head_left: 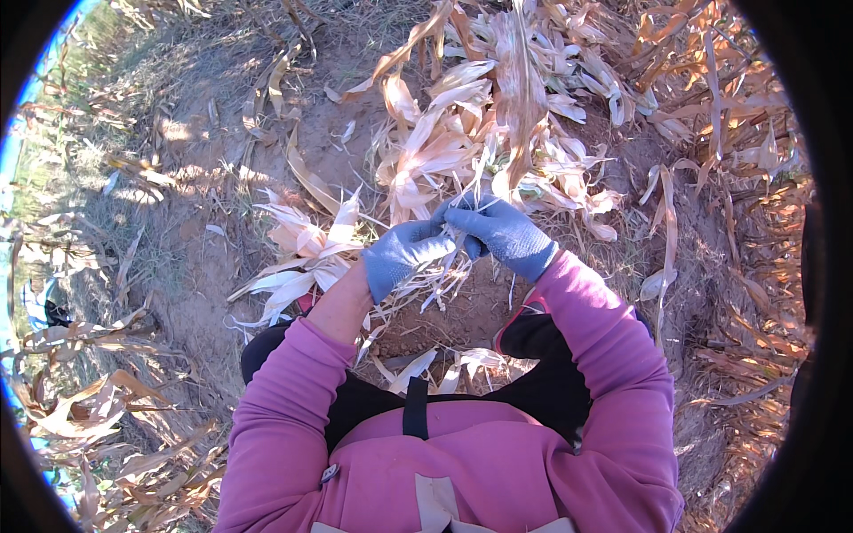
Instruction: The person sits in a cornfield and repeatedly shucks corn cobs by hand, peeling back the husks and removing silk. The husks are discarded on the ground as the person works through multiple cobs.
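Observation:
Both my hands wear blue gloves and meet at the centre of the head view. My left hand [400, 255] and my right hand [506, 235] are closed together on a corn ear wrapped in pale dry husk [458, 249]; thin husk strips hang down from it. The ear itself is mostly hidden by my fingers. Just beyond my hands lies a heap of dry husks and corn leaves [462, 133].
Bare reddish soil [222, 222] spreads to the left, with a loose husk cluster [302, 244] on it. Dry brown corn stalks and leaves [746, 178] crowd the right and lower left. My pink sleeves and dark trousers fill the bottom.

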{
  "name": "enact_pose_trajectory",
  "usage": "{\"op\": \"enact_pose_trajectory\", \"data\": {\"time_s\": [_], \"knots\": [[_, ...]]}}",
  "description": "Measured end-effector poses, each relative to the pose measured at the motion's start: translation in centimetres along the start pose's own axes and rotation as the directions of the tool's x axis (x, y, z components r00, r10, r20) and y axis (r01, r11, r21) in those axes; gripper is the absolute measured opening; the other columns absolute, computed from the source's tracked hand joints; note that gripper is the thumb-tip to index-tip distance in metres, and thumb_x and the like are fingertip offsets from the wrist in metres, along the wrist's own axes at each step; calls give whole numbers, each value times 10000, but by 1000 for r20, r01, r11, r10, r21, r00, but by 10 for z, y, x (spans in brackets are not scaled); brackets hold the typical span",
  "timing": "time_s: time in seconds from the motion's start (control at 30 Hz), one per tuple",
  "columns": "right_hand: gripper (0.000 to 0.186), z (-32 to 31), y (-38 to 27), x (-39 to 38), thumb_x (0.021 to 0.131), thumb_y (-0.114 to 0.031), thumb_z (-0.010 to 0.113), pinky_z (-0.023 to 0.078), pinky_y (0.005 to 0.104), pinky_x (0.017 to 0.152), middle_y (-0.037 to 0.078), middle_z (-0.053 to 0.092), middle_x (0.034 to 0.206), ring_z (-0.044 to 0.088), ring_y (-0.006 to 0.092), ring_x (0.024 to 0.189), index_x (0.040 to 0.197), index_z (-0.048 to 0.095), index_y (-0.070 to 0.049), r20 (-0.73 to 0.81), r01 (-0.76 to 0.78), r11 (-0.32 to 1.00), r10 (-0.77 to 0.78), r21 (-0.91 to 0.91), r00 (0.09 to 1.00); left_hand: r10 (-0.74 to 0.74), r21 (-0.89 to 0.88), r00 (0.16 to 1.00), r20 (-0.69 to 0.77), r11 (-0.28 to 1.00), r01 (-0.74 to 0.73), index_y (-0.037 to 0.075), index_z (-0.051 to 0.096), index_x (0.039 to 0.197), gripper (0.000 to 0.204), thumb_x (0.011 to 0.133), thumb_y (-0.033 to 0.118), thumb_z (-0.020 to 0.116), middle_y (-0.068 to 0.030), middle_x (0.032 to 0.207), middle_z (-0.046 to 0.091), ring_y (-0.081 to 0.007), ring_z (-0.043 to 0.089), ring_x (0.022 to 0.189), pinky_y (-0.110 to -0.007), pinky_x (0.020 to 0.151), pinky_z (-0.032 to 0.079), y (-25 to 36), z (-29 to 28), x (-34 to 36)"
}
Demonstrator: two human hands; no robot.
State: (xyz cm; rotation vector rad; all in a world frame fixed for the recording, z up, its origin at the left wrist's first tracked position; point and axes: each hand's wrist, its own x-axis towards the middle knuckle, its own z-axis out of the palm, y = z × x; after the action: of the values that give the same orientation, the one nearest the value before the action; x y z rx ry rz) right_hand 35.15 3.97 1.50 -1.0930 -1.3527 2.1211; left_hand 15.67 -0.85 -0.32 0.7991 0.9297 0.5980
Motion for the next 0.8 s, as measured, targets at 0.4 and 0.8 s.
{"op": "enact_pose_trajectory", "data": {"time_s": [0.4,0.8], "knots": [[262,2,9,2,922,-259,574,442,206,570,13,618,787,569,65,632,1043,615,-30,-71,-10,1000,10,6,997,190,293,981,-38,941,-170,-15,626,1064,258,942,195,539,-47,958,656,-112,588,874,-252,823,459,-12,10,7],[436,-14,-9,-9,853,-304,632,483,282,712,84,640,951,619,139,764,1167,572,-7,-142,-54,890,-12,-454,990,287,440,933,-220,882,-168,20,633,807,229,924,143,479,-42,787,620,-132,540,734,-280,723,431,-16,-25,10]]}}
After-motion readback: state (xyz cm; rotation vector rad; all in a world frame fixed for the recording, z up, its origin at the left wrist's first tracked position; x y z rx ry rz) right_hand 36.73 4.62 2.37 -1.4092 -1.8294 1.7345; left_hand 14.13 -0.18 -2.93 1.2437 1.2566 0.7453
